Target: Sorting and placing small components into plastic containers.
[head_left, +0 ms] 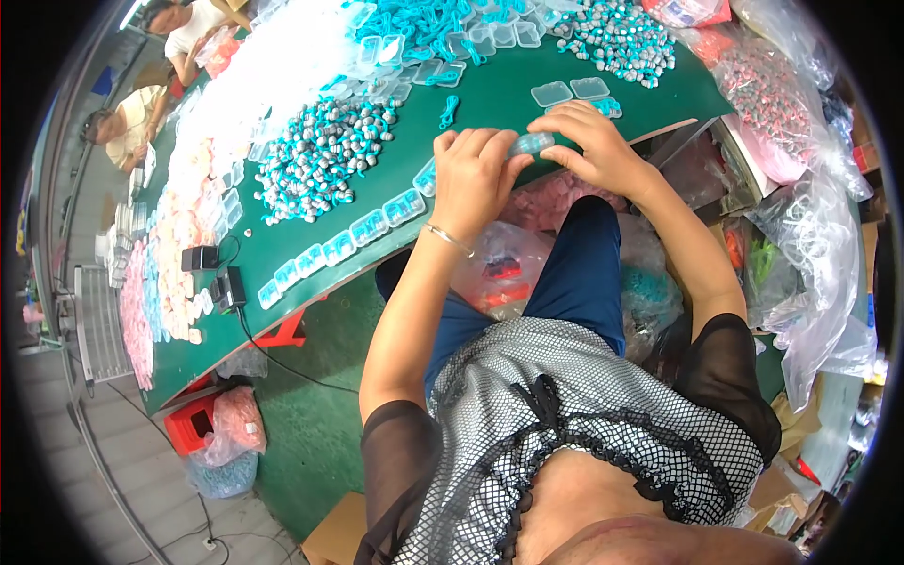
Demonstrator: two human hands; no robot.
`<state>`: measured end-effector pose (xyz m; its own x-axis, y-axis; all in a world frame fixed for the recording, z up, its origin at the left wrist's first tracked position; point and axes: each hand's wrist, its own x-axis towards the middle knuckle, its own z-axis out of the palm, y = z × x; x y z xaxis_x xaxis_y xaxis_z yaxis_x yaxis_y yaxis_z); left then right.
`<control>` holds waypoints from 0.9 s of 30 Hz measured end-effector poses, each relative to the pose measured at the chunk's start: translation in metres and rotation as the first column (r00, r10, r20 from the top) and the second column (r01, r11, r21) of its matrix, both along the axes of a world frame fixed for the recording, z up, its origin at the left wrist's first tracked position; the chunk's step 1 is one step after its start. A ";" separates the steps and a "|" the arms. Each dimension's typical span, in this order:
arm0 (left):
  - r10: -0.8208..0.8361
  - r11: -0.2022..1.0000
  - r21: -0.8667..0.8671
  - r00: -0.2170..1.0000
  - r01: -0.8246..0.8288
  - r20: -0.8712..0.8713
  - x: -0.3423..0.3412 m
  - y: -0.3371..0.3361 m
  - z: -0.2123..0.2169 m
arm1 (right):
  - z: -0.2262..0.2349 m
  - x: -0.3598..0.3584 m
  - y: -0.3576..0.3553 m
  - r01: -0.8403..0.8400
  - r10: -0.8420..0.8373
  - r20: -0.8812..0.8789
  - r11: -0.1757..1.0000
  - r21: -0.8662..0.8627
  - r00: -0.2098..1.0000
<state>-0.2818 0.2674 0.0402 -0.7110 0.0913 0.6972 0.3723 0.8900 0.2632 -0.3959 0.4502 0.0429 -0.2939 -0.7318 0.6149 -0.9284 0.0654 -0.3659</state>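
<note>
Over the table's near edge, a small clear plastic case (530,143) with teal contents is held between my two hands. Its left end is pinched by my left hand (471,174), whose fingers are curled and whose wrist wears a bracelet. My right hand (593,146) grips the other end, thumb below and fingers above. Just beyond the right hand lies an open clear case (552,93) with teal pieces in part of it. A row of filled clear cases (369,227) runs left along the edge, and its right end is partly hidden by my left hand.
On the green table (494,89) lie a pile of grey-and-teal beads (325,155), teal cords (414,28) and another bead pile (621,42). A lone teal cord (449,111) sits nearer. Black boxes (226,282) with cables stand left. Plastic bags (772,104) crowd the right. Two people work far left.
</note>
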 end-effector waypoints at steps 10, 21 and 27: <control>0.022 1.000 0.011 1.000 -0.022 0.018 -0.007 0.004 -0.015 | -0.016 -0.001 0.002 0.042 -0.043 0.019 0.997 0.059 0.999; 0.226 0.957 -0.197 0.973 -0.213 0.045 -0.014 0.004 -0.031 | -0.031 0.004 -0.006 0.285 -0.278 -0.214 0.959 0.003 0.936; 0.255 0.949 -0.216 0.962 -0.230 0.098 -0.011 0.006 -0.028 | -0.046 0.017 0.005 0.267 -0.270 -0.232 0.963 -0.047 0.934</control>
